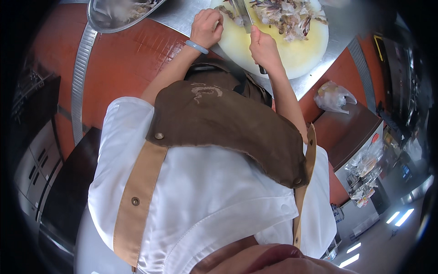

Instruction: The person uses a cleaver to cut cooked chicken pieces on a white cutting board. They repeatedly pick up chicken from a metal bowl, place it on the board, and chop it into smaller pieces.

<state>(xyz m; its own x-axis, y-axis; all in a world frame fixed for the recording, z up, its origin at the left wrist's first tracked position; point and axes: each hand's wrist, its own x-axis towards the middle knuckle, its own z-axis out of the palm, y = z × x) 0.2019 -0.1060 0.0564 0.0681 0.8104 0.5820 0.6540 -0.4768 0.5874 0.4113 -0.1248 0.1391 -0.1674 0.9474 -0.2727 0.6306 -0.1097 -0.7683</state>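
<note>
My right hand (265, 49) grips the dark handle of a broad-bladed kitchen knife (243, 15), thumb along the top near the blade. The blade lies over a round, yellow-stained white cutting board (301, 60), and its far end leaves the top of the view. My left hand (207, 27), a pale bangle at its wrist, is curled at the board's left edge; whether its fingers hold anything is hidden. A piece of shellfish, apparently shrimp (231, 13), lies between my left hand and the blade. Right of the knife sits a heap of pale shellfish pieces (291, 19).
The board rests on a stainless steel table (174, 17). A metal bowl (102, 20) with similar pieces stands at upper left. A tied plastic bag (333, 97) sits on a brown surface (345, 130) at right. Drain grating (80, 72) crosses the red tiled floor (126, 58).
</note>
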